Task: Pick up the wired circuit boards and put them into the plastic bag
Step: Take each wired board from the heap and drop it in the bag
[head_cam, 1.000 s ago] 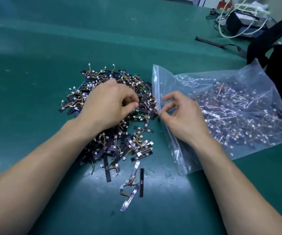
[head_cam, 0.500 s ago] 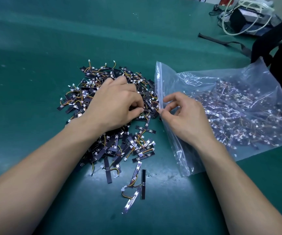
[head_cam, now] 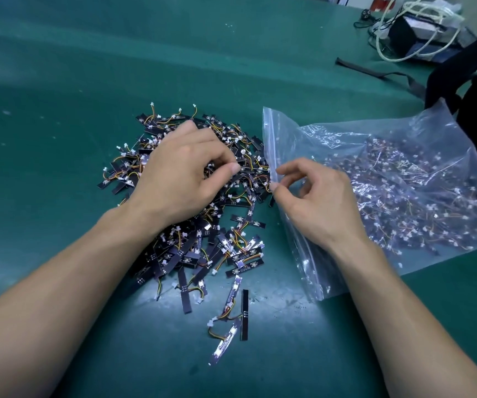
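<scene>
In plastic bag (head_cam: 329,139), circuit boards (head_cam: 403,196).

Heap of wired circuit boards (head_cam: 202,239) lies on table (head_cam: 59,81) ahead of you, centre-left. Plastic bag (head_cam: 403,139) lies just right of heap, mouth toward it, more boards inside. Your left hand (head_cam: 182,179) sits on heap, fingers pinching into it. Your right hand (head_cam: 320,202) lies over bag's left side, thumb and forefinger pinching rim. Stray boards (head_cam: 231,311) lie nearer you. Behind bag, far right: strap (head_cam: 375,71), box with coiled cable (head_cam: 418,33), backpack (head_cam: 461,67).
</scene>
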Demonstrator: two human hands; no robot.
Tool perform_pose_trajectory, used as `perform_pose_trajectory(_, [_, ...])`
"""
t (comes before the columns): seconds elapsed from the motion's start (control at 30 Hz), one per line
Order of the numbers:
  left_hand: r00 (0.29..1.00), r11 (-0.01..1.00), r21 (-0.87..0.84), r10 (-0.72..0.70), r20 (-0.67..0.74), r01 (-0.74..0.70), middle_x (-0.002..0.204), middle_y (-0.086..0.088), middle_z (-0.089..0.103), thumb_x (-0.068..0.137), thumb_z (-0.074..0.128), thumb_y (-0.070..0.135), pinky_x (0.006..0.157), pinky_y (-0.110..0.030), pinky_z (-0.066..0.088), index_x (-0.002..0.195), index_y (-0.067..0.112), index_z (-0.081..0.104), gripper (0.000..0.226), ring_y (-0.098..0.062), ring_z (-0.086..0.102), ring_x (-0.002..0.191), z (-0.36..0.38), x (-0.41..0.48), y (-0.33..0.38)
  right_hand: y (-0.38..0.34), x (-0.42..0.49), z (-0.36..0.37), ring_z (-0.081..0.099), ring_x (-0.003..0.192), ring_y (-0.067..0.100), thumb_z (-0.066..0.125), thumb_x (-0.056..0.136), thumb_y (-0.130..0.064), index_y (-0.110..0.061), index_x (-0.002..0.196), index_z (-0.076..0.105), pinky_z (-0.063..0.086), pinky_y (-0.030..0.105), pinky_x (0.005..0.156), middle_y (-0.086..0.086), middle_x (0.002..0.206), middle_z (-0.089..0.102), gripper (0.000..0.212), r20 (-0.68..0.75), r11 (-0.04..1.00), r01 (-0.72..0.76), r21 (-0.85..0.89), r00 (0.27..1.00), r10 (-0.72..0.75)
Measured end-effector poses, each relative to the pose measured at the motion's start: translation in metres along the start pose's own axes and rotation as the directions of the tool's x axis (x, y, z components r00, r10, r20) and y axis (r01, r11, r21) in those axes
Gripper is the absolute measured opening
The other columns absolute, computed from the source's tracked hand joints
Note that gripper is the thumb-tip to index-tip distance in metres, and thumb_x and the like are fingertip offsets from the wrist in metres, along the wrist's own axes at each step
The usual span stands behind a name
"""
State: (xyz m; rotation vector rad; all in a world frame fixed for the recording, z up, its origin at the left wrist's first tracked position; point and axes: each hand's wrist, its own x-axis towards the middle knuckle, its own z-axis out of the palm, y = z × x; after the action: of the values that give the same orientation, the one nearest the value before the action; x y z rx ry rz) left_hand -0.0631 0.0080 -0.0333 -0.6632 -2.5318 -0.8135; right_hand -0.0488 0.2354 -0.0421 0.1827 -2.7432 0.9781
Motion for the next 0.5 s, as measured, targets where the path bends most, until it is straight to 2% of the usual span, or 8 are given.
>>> perform_pose_trajectory(0.07, [1.000, 0.999, -0.044, 0.000, 0.011, 0.001, 0.084, 0.003, 0.065, 0.094, 0.062, 0.034, 0.075, -0.032, 0.034, 0.087, 0.016, 0.074, 0.023, -0.019, 0.044, 0.082, 0.0008, -0.0009, 0.0028, -0.0039, -0.0023, -0.0012, 0.052, 0.056, -0.002, 0.068, 0.083, -0.046, -0.029, 0.104, 0.072, 0.047, 0.026, 0.062, -0.021, 0.082, 0.069, 0.027, -0.035, 0.995, 0.058, 0.076, 0.998, -0.056])
perform_pose_trajectory(0.13, [1.000, 0.998, -0.063, 0.001, 0.011, 0.000, 0.084, 0.004, 0.065, 0.094, 0.063, 0.035, 0.075, -0.032, 0.032, 0.087, 0.016, 0.074, 0.022, -0.017, 0.043, 0.081, 0.0009, -0.0012, 0.0044, -0.0078, -0.0039, -0.0022, 0.051, 0.054, 0.005, 0.067, 0.083, -0.046, -0.029, 0.100, 0.074, 0.041, 0.020, 0.057, -0.022, 0.079, 0.068, 0.024, -0.054, 0.981, 0.115, 0.155, 0.993, -0.107])
perform_pose_trajectory(0.23, [1.000, 0.998, -0.063, 0.006, 0.001, -0.006, 0.083, 0.004, 0.064, 0.095, 0.063, 0.036, 0.077, -0.039, 0.038, 0.087, 0.017, 0.074, 0.023, -0.018, 0.044, 0.081, 0.0005, -0.0020, 0.0045, -0.0103, -0.0048, -0.0018, 0.052, 0.052, 0.014, 0.072, 0.089, -0.031, -0.028, 0.093, 0.076, 0.047, 0.030, 0.054, -0.019, 0.076, 0.069, 0.007, -0.054, 0.966, 0.182, 0.184, 0.983, -0.175])
perform_pose_trajectory(0.33, [1.000, 0.999, -0.051, 0.014, -0.002, -0.014, 0.083, 0.005, 0.064, 0.095, 0.062, 0.036, 0.078, -0.043, 0.041, 0.087, 0.017, 0.074, 0.024, -0.018, 0.044, 0.082, 0.0006, -0.0032, 0.0047, -0.0090, -0.0047, -0.0001, 0.054, 0.053, 0.017, 0.072, 0.093, -0.024, -0.024, 0.091, 0.076, 0.049, 0.033, 0.055, -0.018, 0.077, 0.068, 0.004, -0.045, 0.965, 0.211, 0.157, 0.977, -0.206])
perform_pose_trajectory(0.5, [1.000, 0.999, -0.044, 0.027, -0.005, -0.027, 0.084, 0.005, 0.064, 0.094, 0.064, 0.035, 0.078, -0.048, 0.043, 0.088, 0.019, 0.074, 0.020, -0.019, 0.045, 0.083, 0.0004, -0.0043, 0.0043, -0.0083, -0.0049, 0.0012, 0.052, 0.057, 0.008, 0.067, 0.093, -0.024, -0.019, 0.089, 0.073, 0.038, 0.014, 0.059, -0.022, 0.073, 0.060, 0.009, 0.000, 0.960, 0.239, 0.143, 0.970, -0.241])
